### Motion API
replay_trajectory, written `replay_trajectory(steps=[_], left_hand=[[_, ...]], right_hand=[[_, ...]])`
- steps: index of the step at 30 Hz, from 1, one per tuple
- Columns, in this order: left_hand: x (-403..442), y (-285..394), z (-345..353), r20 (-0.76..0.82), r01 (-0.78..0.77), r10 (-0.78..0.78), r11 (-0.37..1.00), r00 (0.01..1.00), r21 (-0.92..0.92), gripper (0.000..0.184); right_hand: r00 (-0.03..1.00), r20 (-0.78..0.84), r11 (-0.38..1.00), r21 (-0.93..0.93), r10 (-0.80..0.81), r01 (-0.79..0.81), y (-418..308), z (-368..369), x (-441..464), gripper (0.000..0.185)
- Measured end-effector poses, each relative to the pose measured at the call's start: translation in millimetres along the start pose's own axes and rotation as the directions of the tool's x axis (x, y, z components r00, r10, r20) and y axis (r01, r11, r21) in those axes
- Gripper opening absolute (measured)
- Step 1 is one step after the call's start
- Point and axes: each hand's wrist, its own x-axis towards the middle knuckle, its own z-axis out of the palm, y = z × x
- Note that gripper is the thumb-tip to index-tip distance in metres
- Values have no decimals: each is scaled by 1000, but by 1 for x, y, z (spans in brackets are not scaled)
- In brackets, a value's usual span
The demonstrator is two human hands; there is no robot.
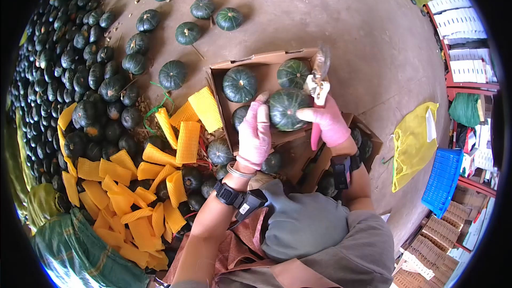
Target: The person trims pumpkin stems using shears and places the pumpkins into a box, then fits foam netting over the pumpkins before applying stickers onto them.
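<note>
Between my two gloved hands is a striped dark green pumpkin [288, 109], over an open cardboard box [266, 60]. My left hand [254, 132], in a pink glove, touches the pumpkin's left side with its fingers pointing up. My right hand [330, 122], also in a pink glove, is closed round red-handled pruning shears [318, 93], and its thumb lies on the pumpkin's right side. The shears' tips point up, above the box's right edge. Other pumpkins [239, 84] sit in the box, one at upper left, one at upper right and one partly hidden below.
A large heap of pumpkins [64, 69] fills the left side. Yellow foam sleeves [133, 208] lie at lower left. Loose pumpkins [188, 33] dot the floor. A yellow mesh bag [413, 146] and blue crate [442, 181] are on the right. Another cardboard box [370, 133] stands beside my right wrist.
</note>
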Motion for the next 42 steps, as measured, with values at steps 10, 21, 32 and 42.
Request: replay_trajectory(steps=[10, 21, 32, 42], left_hand=[[8, -15, 21, 273, -288, 100, 461, 957, 840, 55], [3, -12, 23, 86, -203, 267, 450, 960, 870, 28], [27, 7, -255, -602, 574, -21, -280, 798, 770, 81], [-2, -38, -307, -522, 404, -215, -421, 826, 812, 57]], right_hand=[[945, -294, 606, -781, -143, -152, 2, -47, 4, 51], [844, -403, 458, -861, -354, -219, 9, -51, 10, 52], [977, -176, 990, -51, 121, -131, -87, -21, 124, 35], [867, 78, -161, -987, -492, -3, -119, 27, 285, 41]])
